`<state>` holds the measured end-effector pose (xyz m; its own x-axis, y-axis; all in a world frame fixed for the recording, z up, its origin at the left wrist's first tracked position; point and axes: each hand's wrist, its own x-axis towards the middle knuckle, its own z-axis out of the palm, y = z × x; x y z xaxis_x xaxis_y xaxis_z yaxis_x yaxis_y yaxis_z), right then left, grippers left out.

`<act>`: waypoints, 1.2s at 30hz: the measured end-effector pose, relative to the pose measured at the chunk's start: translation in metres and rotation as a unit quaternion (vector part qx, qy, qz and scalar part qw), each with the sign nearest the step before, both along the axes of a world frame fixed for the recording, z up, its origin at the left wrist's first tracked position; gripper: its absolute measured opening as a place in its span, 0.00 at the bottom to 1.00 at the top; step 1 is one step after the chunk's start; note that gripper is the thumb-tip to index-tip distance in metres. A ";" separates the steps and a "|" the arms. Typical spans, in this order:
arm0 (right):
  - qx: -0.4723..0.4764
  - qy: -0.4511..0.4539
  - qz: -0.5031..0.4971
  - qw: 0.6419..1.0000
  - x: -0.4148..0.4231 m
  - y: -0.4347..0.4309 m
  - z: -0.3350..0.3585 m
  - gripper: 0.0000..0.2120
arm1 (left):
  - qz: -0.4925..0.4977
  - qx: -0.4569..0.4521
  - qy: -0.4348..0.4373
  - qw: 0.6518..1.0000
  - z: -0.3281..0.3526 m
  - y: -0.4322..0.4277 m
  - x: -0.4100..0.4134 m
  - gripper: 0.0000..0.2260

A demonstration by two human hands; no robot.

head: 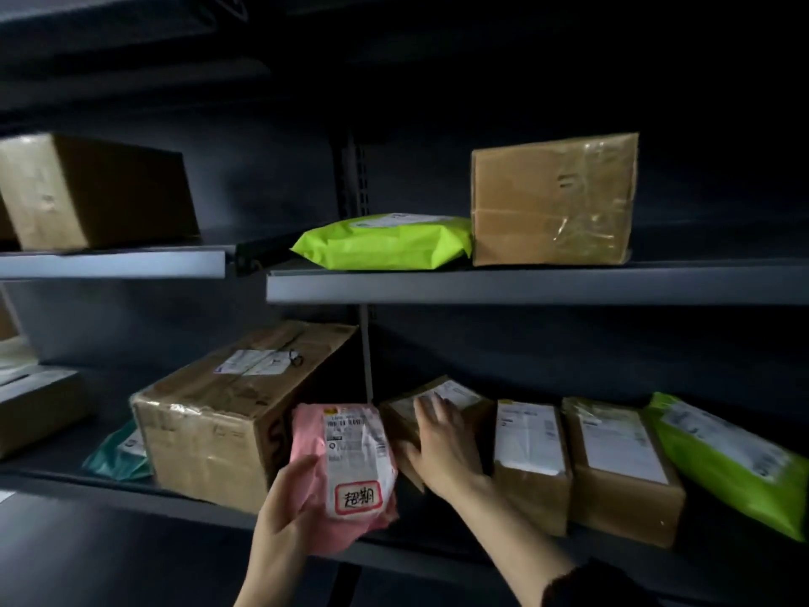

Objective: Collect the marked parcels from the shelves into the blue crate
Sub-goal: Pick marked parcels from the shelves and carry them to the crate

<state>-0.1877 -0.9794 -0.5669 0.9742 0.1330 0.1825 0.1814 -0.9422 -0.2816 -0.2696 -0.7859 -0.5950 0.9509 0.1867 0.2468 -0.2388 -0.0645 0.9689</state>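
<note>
My left hand (286, 506) grips a pink plastic mailer (346, 470) by its lower left edge, at the front of the lower shelf. Its white label carries a red-framed handwritten mark near the bottom. My right hand (442, 449) lies flat on a small brown box (446, 398) just right of the mailer, fingers spread over its top and side. The blue crate is out of view.
The lower shelf (437, 552) also holds a large taped carton (227, 414), a teal bag (118, 455), two labelled boxes (529, 457) (621, 466) and a green mailer (726, 457). On the upper shelf (525, 284) sit a green mailer (385, 240) and cartons (553, 199) (96, 190).
</note>
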 end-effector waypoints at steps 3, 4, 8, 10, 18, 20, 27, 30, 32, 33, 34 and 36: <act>-0.011 0.026 0.001 1.000 0.016 0.009 -0.006 0.29 | -0.001 0.000 -0.007 1.000 -0.003 0.002 0.002 0.24; -0.002 0.016 0.007 1.000 0.014 0.007 -0.009 0.28 | 0.004 -0.005 -0.008 1.000 -0.002 0.002 0.001 0.24; 0.026 -0.055 0.056 0.997 -0.015 -0.022 -0.027 0.30 | 0.033 -0.025 0.019 0.999 -0.002 0.012 0.000 0.26; 0.025 -0.085 0.064 0.994 -0.031 -0.038 -0.034 0.28 | 0.045 -0.038 0.028 0.998 0.000 0.017 0.000 0.27; 0.032 -0.091 0.066 0.993 -0.055 -0.047 -0.027 0.26 | 0.030 -0.130 0.046 0.990 0.008 0.017 0.000 0.28; 0.025 -0.122 0.058 0.991 -0.063 -0.049 -0.015 0.25 | 0.025 -0.150 0.047 0.987 0.013 0.014 0.002 0.28; -0.068 -0.025 -0.151 0.986 -0.072 -0.115 -0.007 0.32 | -0.046 -0.165 0.024 0.985 0.026 -0.017 0.014 0.27; -0.054 -0.033 -0.122 0.991 -0.071 -0.101 -0.016 0.30 | -0.051 -0.158 0.026 0.986 0.023 -0.029 0.019 0.26; -0.037 -0.041 -0.107 0.993 -0.067 -0.088 -0.019 0.28 | -0.044 -0.162 0.031 0.985 0.020 -0.031 0.022 0.25; -0.026 -0.039 -0.099 0.994 -0.065 -0.082 -0.020 0.28 | -0.038 -0.162 0.033 0.985 0.018 -0.031 0.023 0.25; -0.017 -0.036 -0.089 0.995 -0.062 -0.076 -0.020 0.28 | -0.033 -0.162 0.034 0.986 0.017 -0.030 0.024 0.25; -0.015 -0.037 -0.078 0.996 -0.057 -0.067 -0.023 0.28 | -0.031 -0.165 0.036 0.985 0.017 -0.027 0.025 0.26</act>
<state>-0.2451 -1.0464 -0.5896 0.9676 -0.0120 0.2524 0.0517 -0.9683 -0.2443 -0.2449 -0.8131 -0.5783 0.9756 0.1873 0.1149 -0.1633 0.2683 0.9494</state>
